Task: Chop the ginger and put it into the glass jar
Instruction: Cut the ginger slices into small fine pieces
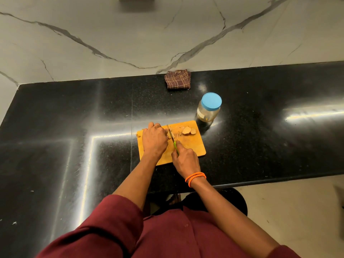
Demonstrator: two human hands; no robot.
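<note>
Fingers of our right hand (184, 159) wrap the green knife (172, 137) handle, while our left hand (154, 138) curls its fingers over ginger (188, 130) on the wooden board (191, 146). Beyond it on the black counter (74, 118) we see the glass jar (208, 108), blue lid on, then a folded cloth (177, 79).

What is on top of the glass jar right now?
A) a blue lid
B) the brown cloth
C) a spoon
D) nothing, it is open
A: the glass jar stands on the black counter just past the cutting board with its blue lid on, while the brown cloth lies apart by the wall.
</note>
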